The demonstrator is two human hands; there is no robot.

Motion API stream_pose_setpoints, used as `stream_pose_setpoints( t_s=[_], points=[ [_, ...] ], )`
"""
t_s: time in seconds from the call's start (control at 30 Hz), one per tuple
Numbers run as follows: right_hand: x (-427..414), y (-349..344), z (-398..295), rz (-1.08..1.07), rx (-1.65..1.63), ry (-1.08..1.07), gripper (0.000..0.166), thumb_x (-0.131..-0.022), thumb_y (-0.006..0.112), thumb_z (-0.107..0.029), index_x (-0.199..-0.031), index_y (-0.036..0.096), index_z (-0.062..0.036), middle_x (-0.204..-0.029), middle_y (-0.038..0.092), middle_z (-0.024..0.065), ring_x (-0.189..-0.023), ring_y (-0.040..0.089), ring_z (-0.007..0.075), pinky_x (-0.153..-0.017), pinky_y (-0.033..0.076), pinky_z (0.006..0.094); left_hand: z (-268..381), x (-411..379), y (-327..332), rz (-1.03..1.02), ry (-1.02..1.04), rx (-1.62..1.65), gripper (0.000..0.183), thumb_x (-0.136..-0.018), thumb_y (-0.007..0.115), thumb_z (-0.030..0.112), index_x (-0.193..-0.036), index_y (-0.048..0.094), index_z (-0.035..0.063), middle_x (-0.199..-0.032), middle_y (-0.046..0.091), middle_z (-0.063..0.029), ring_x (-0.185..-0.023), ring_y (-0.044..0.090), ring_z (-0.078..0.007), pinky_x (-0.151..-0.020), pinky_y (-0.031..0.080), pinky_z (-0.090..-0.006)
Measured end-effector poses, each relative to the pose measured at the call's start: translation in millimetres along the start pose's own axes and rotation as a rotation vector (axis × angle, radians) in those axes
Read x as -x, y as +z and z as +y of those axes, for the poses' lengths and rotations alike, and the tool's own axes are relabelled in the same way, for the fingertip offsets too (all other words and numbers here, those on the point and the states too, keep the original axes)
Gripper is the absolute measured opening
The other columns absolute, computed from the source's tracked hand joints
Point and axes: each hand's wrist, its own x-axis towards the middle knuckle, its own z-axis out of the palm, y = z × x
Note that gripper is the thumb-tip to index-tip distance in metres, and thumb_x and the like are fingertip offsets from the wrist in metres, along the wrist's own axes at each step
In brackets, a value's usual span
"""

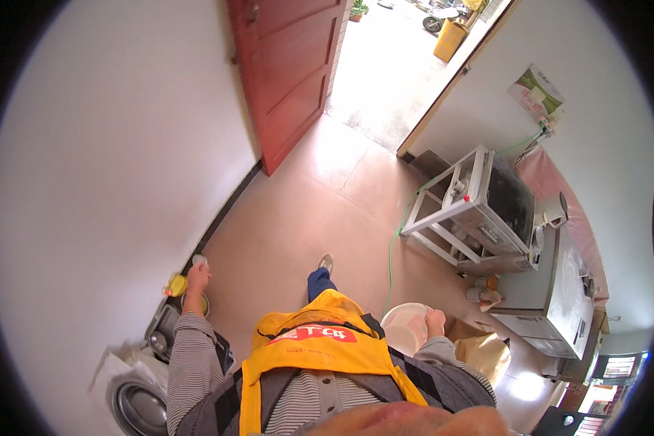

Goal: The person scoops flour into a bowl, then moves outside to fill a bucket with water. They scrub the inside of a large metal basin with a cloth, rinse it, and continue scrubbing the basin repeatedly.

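My left hand [198, 278] is out to the left near the wall. Its fingers close on a small whitish object [199, 260], too small to identify surely. Below that hand a yellow plastic bottle [177, 284] stands against the wall, and a round container [204, 305] is partly hidden by my forearm. On the other side, my right hand [435, 322] grips the rim of a white plastic basin [406, 327]. The basin hangs beside my right hip, and its pale inside shows no clear contents.
A red door [297, 71] stands open ahead onto a bright yard. To the right are a white-framed metal machine [485, 212], a counter [569, 289] and a brown paper sack [482, 349]. A green cable [391, 267] crosses the floor. Metal basins [141, 409] lie at lower left.
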Motion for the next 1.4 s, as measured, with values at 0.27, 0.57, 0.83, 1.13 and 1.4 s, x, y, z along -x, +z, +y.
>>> stream_pose_setpoints(
  t_s=[0.27, 0.57, 0.83, 1.13, 1.4],
  points=[
    [-262, -30, -97, -0.063, -0.736, 0.246, 0.025, -0.083, 0.049, -0.023, -0.069, 0.060, -0.0054, -0.060, 0.056, 0.0085, -0.049, 0.053, 0.0209, -0.044, 0.041, 0.0361, 118, -38, 121, -0.625, -0.317, -0.053, 0.026, -0.083, 0.056, 0.026, -0.084, 0.061, -0.0004, -0.078, 0.064, -0.0123, -0.064, 0.064, -0.0227, -0.055, 0.048, -0.0362],
    [-484, -286, -314, -0.140, -1.268, 0.160, 0.024, -0.082, 0.050, -0.018, -0.066, 0.057, -0.0011, -0.051, 0.049, 0.0054, -0.042, 0.045, 0.0135, -0.040, 0.035, 0.0282, 172, -248, 187, -0.763, -0.178, -0.457, 0.028, -0.081, 0.056, 0.026, -0.086, 0.065, -0.0002, -0.079, 0.065, -0.0172, -0.066, 0.064, -0.0287, -0.056, 0.049, -0.0401],
    [-685, -505, -407, 0.106, -1.536, -0.104, 0.029, -0.091, 0.050, -0.023, -0.065, 0.047, -0.0110, -0.053, 0.038, -0.0064, -0.041, 0.030, 0.0038, -0.037, 0.023, 0.0204, 529, -532, 320, -0.525, 0.341, -0.479, 0.040, -0.079, 0.052, 0.031, -0.100, 0.063, 0.0001, -0.107, 0.059, -0.0226, -0.103, 0.056, -0.0358, -0.087, 0.044, -0.0425],
    [-924, -663, -451, 0.219, -1.630, -0.057, 0.031, -0.089, 0.052, -0.021, -0.061, 0.048, -0.0071, -0.054, 0.041, -0.0049, -0.043, 0.034, 0.0046, -0.038, 0.026, 0.0226, 819, -717, 419, -0.551, 0.402, -0.117, 0.034, -0.082, 0.054, 0.025, -0.105, 0.060, 0.0014, -0.098, 0.062, -0.0205, -0.088, 0.062, -0.0323, -0.077, 0.048, -0.0373],
    [-1187, -750, -472, 0.202, -1.536, 0.030, 0.026, -0.088, 0.050, -0.021, -0.064, 0.051, -0.0091, -0.052, 0.041, -0.0044, -0.038, 0.033, 0.0050, -0.033, 0.024, 0.0206, 704, -776, 412, -0.701, -0.055, -0.633, 0.037, -0.077, 0.057, 0.034, -0.089, 0.066, 0.0003, -0.101, 0.063, -0.0202, -0.094, 0.061, -0.0359, -0.079, 0.048, -0.0412]
  ],
)
